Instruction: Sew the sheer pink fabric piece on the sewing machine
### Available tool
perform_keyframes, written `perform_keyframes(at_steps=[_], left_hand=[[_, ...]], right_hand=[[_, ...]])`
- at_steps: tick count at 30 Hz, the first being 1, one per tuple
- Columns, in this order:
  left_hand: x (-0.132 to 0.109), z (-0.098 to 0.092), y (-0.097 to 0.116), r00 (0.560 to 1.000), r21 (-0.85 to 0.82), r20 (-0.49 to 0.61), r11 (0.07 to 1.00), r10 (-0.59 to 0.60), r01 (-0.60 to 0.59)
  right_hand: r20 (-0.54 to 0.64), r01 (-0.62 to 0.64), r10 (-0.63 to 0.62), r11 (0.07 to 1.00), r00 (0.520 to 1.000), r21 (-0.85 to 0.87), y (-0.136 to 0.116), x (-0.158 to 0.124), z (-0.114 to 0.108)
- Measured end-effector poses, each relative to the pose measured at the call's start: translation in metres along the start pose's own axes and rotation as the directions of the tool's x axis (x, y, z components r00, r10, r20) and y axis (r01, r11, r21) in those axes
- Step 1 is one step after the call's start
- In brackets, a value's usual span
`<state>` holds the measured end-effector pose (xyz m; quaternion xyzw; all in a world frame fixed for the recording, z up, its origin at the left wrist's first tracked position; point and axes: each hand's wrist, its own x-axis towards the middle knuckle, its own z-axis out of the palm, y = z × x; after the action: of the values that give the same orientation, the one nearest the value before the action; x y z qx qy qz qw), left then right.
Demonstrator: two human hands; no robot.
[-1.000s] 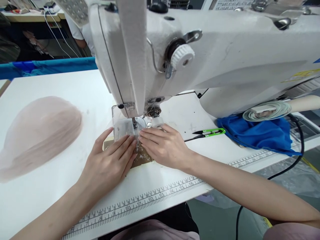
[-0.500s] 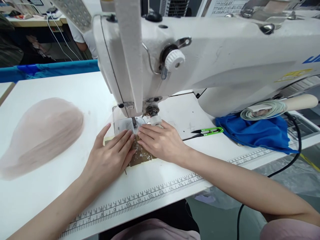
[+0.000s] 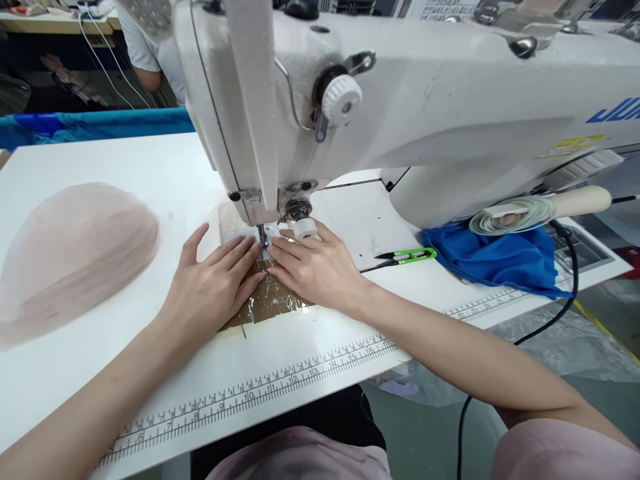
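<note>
Fabric (image 3: 273, 303) pressed flat at the needle (image 3: 261, 235), centre of the frame.

From the left: a pink mesh (image 3: 75, 253) lies well apart on the table (image 3: 100, 160). The left hand (image 3: 210, 293) rests palm down on the brown, shiny fabric, fingers stretched out and clasping nothing. Just beside it, the right hand (image 3: 315, 270) presses the fabric the same way, with its fingertips close to the needle under the sewing machine (image 3: 425, 100). Green snips (image 3: 407, 255) and a blue cloth (image 3: 495, 260) lie further right. The step appears to be guiding the fabric under the needle. The next move would call for even pressure from both hands and fingertips held clear of the needle.
</note>
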<state>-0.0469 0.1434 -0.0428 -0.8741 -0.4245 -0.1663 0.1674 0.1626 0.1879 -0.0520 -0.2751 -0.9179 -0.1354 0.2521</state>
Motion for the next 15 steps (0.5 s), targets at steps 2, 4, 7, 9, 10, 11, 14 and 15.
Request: perform_keyframes(at_steps=[2,4,7,9,10,11,14,15], left_hand=[[0.001,0.002,-0.001,1.000,-0.002,0.005,1.000,-0.017,0.017],[0.001,0.003,-0.002,0.999,-0.010,0.022,0.999,-0.042,0.042],[-0.002,0.001,-0.003,0.994,-0.014,0.026,0.994,-0.109,0.109],[-0.006,-0.002,-0.004,0.986,-0.001,0.027,0.986,-0.167,0.167],[-0.008,-0.003,-0.005,0.981,0.012,0.033,0.982,-0.191,0.191],[-0.010,-0.004,-0.006,0.978,0.027,0.040,0.978,-0.206,0.205],[-0.014,-0.007,-0.009,0.971,0.052,0.059,0.972,-0.231,0.228],[-0.014,-0.010,-0.011,0.963,0.047,0.080,0.966,-0.256,0.253]], right_hand=[[0.000,-0.002,0.002,1.000,1.000,0.007,0.000,0.000,-0.003],[0.009,-0.006,0.006,1.000,1.000,0.025,0.000,-0.001,-0.005],[0.029,-0.018,0.016,0.999,0.999,0.048,0.000,-0.002,-0.009],[0.030,-0.023,0.022,0.998,0.999,0.052,0.001,-0.003,-0.011],[0.024,-0.025,0.024,0.998,0.999,0.055,0.002,-0.004,-0.012],[0.015,-0.024,0.024,0.998,1.000,0.060,0.004,-0.004,-0.012],[0.001,-0.029,0.029,0.995,1.000,0.098,0.008,-0.006,-0.010],[0.004,-0.039,0.039,0.991,0.999,0.128,0.009,-0.006,-0.009]])
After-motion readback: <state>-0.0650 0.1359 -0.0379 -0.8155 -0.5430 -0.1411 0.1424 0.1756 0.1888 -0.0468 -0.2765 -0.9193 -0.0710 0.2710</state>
